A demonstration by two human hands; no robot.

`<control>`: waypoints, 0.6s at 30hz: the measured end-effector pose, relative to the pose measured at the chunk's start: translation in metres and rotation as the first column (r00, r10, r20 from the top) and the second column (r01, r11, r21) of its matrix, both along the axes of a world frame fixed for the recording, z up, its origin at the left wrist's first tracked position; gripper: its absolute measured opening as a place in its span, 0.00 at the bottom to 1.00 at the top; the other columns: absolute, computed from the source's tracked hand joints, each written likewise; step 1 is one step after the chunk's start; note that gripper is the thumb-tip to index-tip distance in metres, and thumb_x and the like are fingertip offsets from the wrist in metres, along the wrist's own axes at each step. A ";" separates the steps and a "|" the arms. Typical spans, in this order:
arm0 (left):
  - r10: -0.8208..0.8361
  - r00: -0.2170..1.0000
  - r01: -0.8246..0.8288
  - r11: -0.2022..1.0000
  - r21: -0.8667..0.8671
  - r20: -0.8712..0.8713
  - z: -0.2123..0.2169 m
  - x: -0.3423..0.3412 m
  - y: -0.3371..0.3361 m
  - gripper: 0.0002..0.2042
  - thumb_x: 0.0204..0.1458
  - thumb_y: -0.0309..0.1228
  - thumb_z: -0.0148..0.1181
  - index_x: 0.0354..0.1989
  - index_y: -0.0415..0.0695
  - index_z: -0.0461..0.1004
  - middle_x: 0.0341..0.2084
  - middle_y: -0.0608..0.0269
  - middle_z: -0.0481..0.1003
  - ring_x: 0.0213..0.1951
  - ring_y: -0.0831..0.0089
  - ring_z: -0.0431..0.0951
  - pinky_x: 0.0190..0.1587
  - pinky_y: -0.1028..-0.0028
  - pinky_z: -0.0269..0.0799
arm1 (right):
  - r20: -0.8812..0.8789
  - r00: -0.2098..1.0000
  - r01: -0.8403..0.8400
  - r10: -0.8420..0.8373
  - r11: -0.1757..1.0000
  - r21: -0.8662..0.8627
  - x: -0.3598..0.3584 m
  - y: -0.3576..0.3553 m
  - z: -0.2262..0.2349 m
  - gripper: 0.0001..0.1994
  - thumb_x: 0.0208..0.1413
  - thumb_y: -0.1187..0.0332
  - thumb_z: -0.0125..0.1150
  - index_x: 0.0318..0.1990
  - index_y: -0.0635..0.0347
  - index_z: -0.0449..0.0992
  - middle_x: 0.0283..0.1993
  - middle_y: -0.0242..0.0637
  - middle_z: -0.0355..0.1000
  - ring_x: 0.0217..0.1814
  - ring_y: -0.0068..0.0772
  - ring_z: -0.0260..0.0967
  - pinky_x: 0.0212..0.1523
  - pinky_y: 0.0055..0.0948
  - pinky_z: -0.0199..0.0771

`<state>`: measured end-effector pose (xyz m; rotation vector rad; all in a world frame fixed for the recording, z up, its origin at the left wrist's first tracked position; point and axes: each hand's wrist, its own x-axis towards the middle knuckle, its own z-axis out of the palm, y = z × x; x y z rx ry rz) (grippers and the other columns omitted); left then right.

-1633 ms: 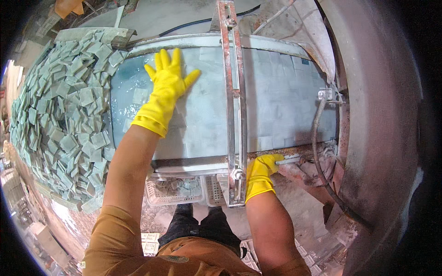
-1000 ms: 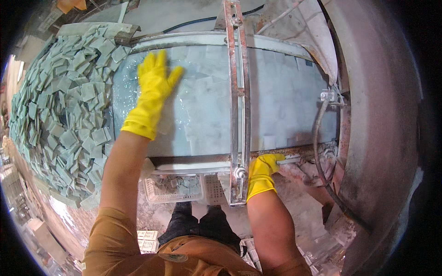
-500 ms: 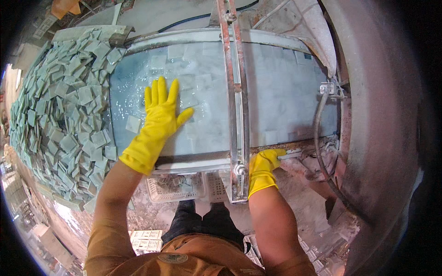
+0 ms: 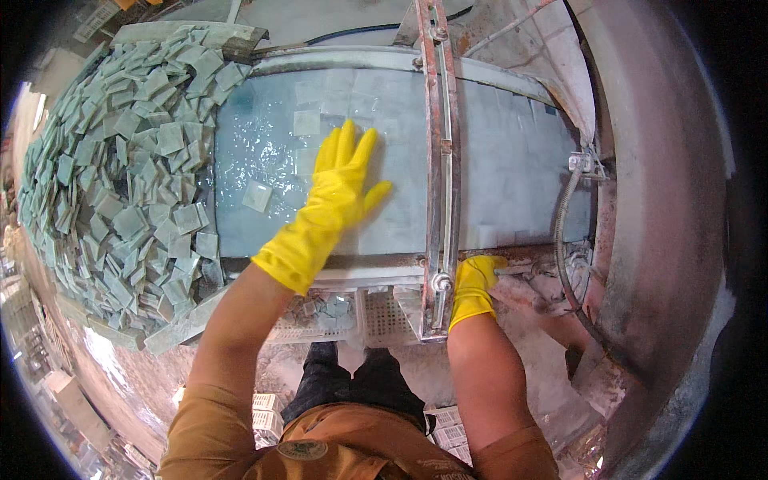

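My left hand (image 4: 340,196), in a yellow rubber glove, lies open with its fingers stretched toward the far side. Its palm is over small square pale tiles (image 4: 306,122) on the wet blue-grey bed (image 4: 256,228); firm contact cannot be told. One loose tile (image 4: 257,197) lies to the left of this hand. Just right of the crossbar (image 4: 442,160), my right hand (image 4: 476,282), gloved alike, is closed at the near edge rail (image 4: 528,254). Whatever its fingers hold is hidden.
A large heap of pale green tiles (image 4: 128,184) rises left of the bed. Plastic baskets (image 4: 384,316) stand below the near edge. A hose (image 4: 564,276) hangs from a fitting on the right, beside a big curved housing (image 4: 660,200).
My left hand has slid right across the tiles, farther from the heap. My right hand remains closed at the near rail. The whole view has shifted a little.
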<state>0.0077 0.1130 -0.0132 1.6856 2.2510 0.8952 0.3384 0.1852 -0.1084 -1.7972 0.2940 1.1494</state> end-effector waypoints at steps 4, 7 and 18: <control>0.057 0.973 -0.088 0.987 -0.136 -0.222 -0.003 -0.042 -0.064 0.46 0.58 0.54 0.70 0.81 0.46 0.59 0.77 0.31 0.58 0.77 0.32 0.56 0.80 0.41 0.46 | 0.120 0.992 0.045 -0.036 0.997 -0.069 -0.040 0.008 0.065 0.40 0.69 0.30 0.42 0.81 0.39 0.61 0.84 0.26 0.60 0.85 0.36 0.55 0.82 0.62 0.49; 0.008 0.961 -0.074 0.971 -0.228 -0.275 0.001 -0.037 -0.076 0.46 0.59 0.55 0.69 0.81 0.46 0.58 0.77 0.32 0.58 0.78 0.33 0.56 0.80 0.41 0.45 | 0.080 0.991 0.108 -0.107 0.994 -0.008 -0.021 0.010 0.030 0.39 0.67 0.30 0.46 0.79 0.40 0.65 0.83 0.29 0.63 0.82 0.39 0.59 0.79 0.67 0.54; 0.160 0.939 -0.244 0.934 -0.260 -0.305 -0.005 0.021 -0.051 0.50 0.60 0.58 0.67 0.82 0.40 0.52 0.77 0.26 0.54 0.76 0.21 0.53 0.79 0.37 0.43 | 0.504 0.849 -0.026 0.155 0.967 -0.254 -0.002 0.010 -0.020 0.39 0.70 0.34 0.47 0.74 0.55 0.70 0.72 0.42 0.75 0.72 0.43 0.73 0.74 0.43 0.68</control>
